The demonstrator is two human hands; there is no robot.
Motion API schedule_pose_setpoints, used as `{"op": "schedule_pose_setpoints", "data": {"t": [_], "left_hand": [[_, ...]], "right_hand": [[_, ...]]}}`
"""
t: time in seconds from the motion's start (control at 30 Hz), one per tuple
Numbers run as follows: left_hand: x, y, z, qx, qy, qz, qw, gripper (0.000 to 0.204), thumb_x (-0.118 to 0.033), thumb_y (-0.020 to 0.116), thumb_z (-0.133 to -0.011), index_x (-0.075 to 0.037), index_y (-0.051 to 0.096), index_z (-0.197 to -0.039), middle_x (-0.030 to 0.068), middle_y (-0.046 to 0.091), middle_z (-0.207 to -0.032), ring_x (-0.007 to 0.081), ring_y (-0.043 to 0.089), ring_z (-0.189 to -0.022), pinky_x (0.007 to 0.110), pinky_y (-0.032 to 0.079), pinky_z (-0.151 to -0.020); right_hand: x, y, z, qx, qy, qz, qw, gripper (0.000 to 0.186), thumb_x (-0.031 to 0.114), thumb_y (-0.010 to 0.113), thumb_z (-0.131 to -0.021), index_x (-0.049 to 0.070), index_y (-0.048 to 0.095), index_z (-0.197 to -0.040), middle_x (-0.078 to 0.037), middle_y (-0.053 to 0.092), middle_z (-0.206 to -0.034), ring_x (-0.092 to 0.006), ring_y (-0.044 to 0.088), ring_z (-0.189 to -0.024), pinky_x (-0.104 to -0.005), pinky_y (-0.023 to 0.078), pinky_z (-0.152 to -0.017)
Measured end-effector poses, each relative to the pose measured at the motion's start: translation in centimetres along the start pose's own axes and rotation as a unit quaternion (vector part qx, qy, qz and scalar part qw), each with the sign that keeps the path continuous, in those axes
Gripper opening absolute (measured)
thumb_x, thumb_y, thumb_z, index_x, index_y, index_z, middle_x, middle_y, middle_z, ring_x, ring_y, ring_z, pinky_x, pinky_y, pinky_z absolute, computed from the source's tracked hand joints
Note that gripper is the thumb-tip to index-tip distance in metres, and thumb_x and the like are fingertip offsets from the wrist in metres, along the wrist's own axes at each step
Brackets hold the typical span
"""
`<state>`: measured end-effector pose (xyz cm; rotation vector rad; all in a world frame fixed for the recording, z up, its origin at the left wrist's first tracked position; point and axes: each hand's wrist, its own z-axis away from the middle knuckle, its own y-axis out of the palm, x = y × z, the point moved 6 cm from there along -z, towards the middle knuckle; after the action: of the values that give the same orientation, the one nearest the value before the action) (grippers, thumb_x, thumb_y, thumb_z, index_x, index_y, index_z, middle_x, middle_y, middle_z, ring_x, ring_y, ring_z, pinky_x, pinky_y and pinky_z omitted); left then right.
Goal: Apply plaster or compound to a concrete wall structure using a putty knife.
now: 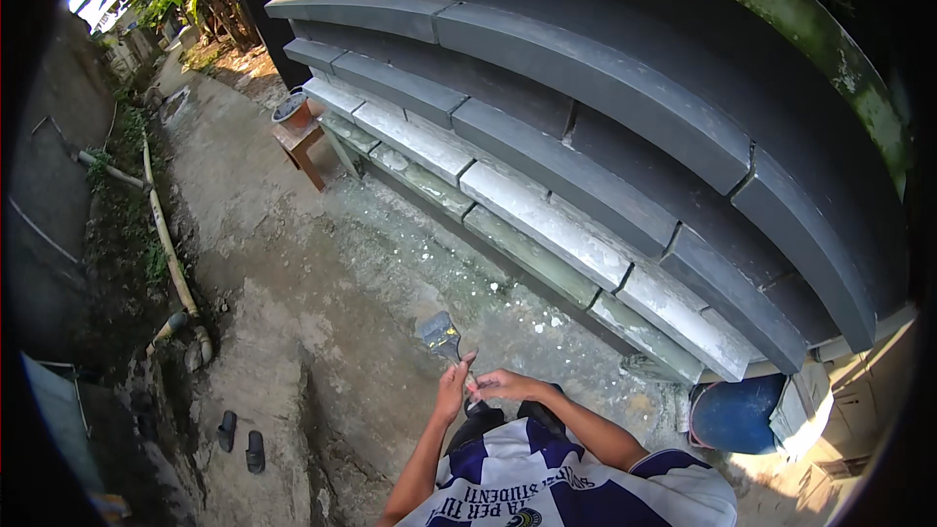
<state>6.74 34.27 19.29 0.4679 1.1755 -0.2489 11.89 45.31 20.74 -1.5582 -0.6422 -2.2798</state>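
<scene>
over concrete (283, 234) with two slippers (226, 431), one paintbrush (440, 334) in left hand (452, 388), grip closed; right hand (502, 385) alongside, grip unclear

Below the bare fingers (491, 383), a white fabric shirt (508, 442) with deep navy-purple blocks is worn, printed with dark lettering (509, 508) and a rounded dark-and-yellow emblem (525, 518). The short right sleeve (673, 466) is coloured navy and white. Between shirt and fingers, black lower clothing (478, 426) is seen.

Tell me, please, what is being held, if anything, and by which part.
A paintbrush, by its handle: the left hand holds it; the right hand is at its near end, its grip unclear.
</scene>
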Motion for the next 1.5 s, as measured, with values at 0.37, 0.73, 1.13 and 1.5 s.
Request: {"op": "schedule_pose_setpoints", "data": {"t": [0.37,0.73,1.13,1.5], "left_hand": [[-1.6,-12.7,-9.2,0.064,-0.011,-0.014,0.998,0.048,-0.037,0.037,-0.099,-0.005,0.042,-0.135,0.0073,0.057,-0.119,0.0151,0.055,-0.106,0.026,0.046,-0.081],[15.0,-44.3,5.3,-0.57,-0.368,0.206,0.705,0.047,-0.04,0.038,-0.095,-0.01,0.046,-0.13,0.0065,0.054,-0.129,0.0274,0.058,-0.1,0.039,0.045,-0.08],[11.3,-53.6,-9.7,-0.513,-0.322,0.29,0.741,0.033,-0.026,0.048,-0.091,-0.008,0.051,-0.119,0.0071,0.063,-0.106,0.022,0.061,-0.093,0.036,0.048,-0.071],[-6.6,-90.5,-28.6,-0.472,-0.284,0.124,0.825,0.045,-0.016,0.045,-0.093,-0.003,0.037,-0.135,0.0136,0.052,-0.129,0.0308,0.056,-0.11,0.042,0.048,-0.086]], "right_hand": [[4.8,-1.4,-14.9,-0.115,-0.012,-0.198,0.973,0.027,0.011,0.048,-0.094,0.004,0.044,-0.12,-0.003,0.054,-0.085,-0.0122,0.055,-0.076,-0.0263,0.045,-0.072],[12.7,-17.9,-44.2,-0.093,-0.009,-0.054,0.994,0.015,0.007,0.048,-0.092,0.003,0.049,-0.106,0.0,0.051,-0.083,-0.01,0.049,-0.075,-0.0262,0.042,-0.07],[29.5,-24.0,-77.8,-0.085,-0.118,0.023,0.989,0.035,0.025,0.048,-0.096,0.0,0.051,-0.12,-0.004,0.062,-0.088,-0.0089,0.052,-0.072,-0.024,0.043,-0.069],[27.7,-25.7,-95.0,-0.425,0.06,0.022,0.903,0.035,0.03,0.058,-0.09,-0.004,0.066,-0.094,-0.007,0.067,-0.076,-0.0091,0.055,-0.06,-0.0239,0.045,-0.054]]}}
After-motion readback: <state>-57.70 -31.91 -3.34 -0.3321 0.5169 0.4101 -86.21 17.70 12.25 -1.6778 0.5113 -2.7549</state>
